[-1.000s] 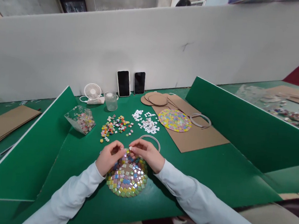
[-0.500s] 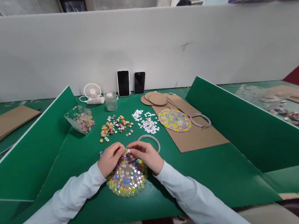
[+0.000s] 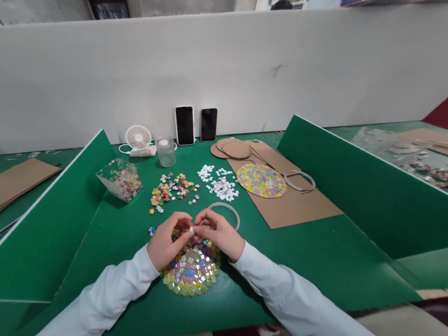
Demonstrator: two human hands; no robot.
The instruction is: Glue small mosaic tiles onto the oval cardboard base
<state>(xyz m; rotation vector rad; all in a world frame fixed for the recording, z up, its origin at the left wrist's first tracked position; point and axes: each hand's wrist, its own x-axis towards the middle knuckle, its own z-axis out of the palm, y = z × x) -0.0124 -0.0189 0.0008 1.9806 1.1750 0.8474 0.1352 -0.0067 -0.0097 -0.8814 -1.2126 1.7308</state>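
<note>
A round board covered with shiny coloured tiles (image 3: pixel 192 273) lies near the table's front edge. Over its far part my left hand (image 3: pixel 169 240) and my right hand (image 3: pixel 220 233) meet, fingertips nearly touching. Between them is a small white tile (image 3: pixel 191 229), pinched by my right hand. My left hand's thumb and fingers are closed beside the same tile; whether they grip it is hidden. Beyond the hands are a pile of coloured tiles (image 3: pixel 172 188) and a pile of white pieces (image 3: pixel 223 187). Just behind my right hand lies a pale ring (image 3: pixel 230 209).
A clear box of tiles (image 3: pixel 125 180), a fan (image 3: pixel 138 137), a cup (image 3: pixel 165 153) and two phones (image 3: pixel 185 125) stand behind. Cardboard (image 3: pixel 283 210) at right bears a finished-looking mosaic disc (image 3: pixel 261 180) and another ring (image 3: pixel 300 180). Green dividers (image 3: pixel 337 184) flank the space.
Both hands have shifted slightly and lifted off the tiles at the disc's far edge. A white piece now shows between the fingertips.
</note>
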